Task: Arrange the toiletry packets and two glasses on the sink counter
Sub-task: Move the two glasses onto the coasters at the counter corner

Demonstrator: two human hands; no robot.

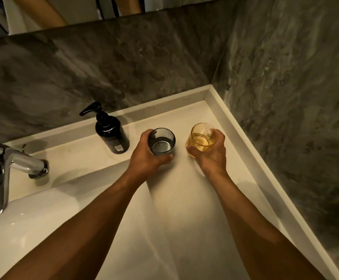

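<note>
My left hand [144, 156] is wrapped around a smoky grey glass [162, 141], upright on the white sink counter [184, 190]. My right hand [213, 156] grips an amber glass [201, 138], which tilts slightly toward me just above or on the counter. The two glasses stand side by side, a small gap between them, near the back right corner. No toiletry packets show in this view.
A black pump bottle [112, 136] stands left of the grey glass on the back ledge. A chrome tap [13, 164] juts over the basin at far left. Dark marble walls close the back and right side; a raised white rim [251, 150] runs along the right.
</note>
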